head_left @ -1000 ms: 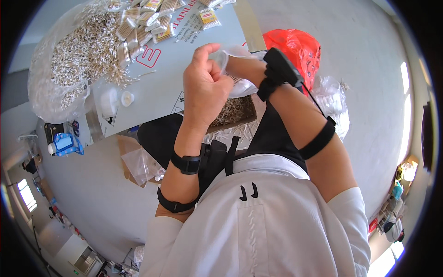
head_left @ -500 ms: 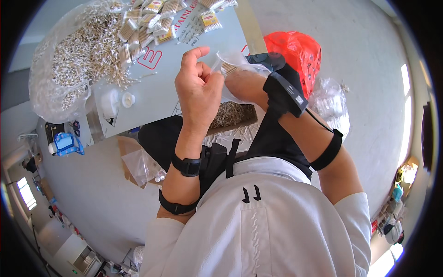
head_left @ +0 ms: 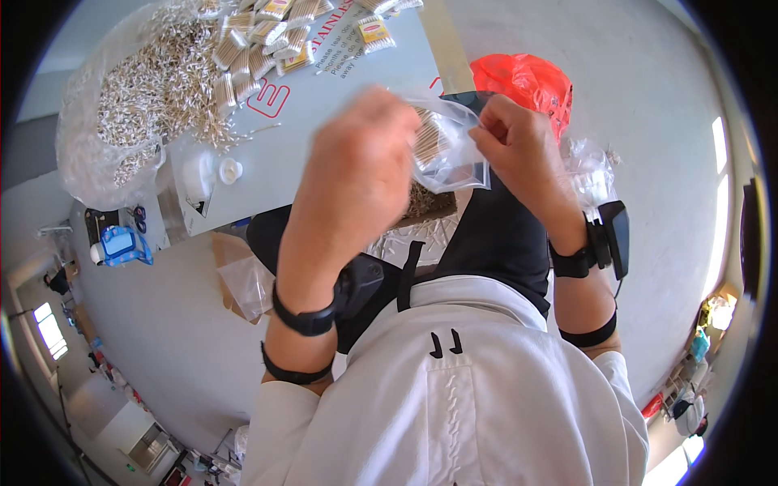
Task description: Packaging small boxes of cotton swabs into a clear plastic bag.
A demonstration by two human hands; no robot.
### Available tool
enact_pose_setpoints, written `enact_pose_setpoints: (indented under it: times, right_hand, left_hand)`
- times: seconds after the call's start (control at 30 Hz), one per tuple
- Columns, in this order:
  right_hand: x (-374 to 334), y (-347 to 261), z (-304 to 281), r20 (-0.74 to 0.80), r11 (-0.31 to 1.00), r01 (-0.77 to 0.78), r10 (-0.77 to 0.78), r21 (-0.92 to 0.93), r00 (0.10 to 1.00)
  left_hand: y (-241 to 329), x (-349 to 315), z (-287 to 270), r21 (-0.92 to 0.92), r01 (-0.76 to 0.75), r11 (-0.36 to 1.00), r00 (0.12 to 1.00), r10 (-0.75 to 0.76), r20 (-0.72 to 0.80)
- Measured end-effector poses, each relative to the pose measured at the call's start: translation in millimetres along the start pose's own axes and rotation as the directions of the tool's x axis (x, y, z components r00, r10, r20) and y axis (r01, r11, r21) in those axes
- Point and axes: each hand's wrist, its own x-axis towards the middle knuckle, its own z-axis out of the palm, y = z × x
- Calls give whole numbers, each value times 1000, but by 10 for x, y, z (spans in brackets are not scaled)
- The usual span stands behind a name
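Note:
Between my hands hangs a clear plastic bag (head_left: 459, 168) with a bundle of cotton swabs (head_left: 429, 141) inside. My right hand (head_left: 519, 142) pinches the bag's right edge between thumb and curled fingers. At the bag's left edge is my left hand (head_left: 361, 158), smeared by motion; whether its fingers grip the plastic cannot be made out. Below the bag, partly covered by it and my left hand, is a box of loose swabs (head_left: 425, 204) by my lap.
On the table (head_left: 300, 134), a large clear bag of loose swabs (head_left: 134, 117) lies at left, beside several packed swab bundles (head_left: 267, 32). A small white round container (head_left: 230, 170) sits near the table's edge. Right of the table are a red plastic bag (head_left: 523, 81) and clear plastic packaging (head_left: 590, 166).
My right hand has come out of the bag and moved right to its edge, turning over. My left hand has shifted slightly and blurred. The bag is now spread wider, showing the swabs.

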Motion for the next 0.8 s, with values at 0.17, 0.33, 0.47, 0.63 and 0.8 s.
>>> enact_pose_setpoints:
  times: [0.17,0.33,0.47,0.63,0.8]
  right_hand:
    - [89,-132,125,-145,965,86,-50,249,988]
    - [142,-17,167,22,672,-60,65,738,998]
    - [-18,563,424,27,561,-234,353,794,935]
    - [-282,808,960,192,643,-447,428,622,883]
    - [-258,695,1159,138,481,-448,551,754,823]
  left_hand:
    - [225,157,266,407,-282,869,921,126,369]
    - [-410,383,584,481,-125,868,748,-236,620]
    - [-891,340,806,214,143,966,853,-230,468]
    - [-1232,213,1103,62,340,938,897,-343,277]
    - [-1162,221,1246,83,397,914,886,-405,224]
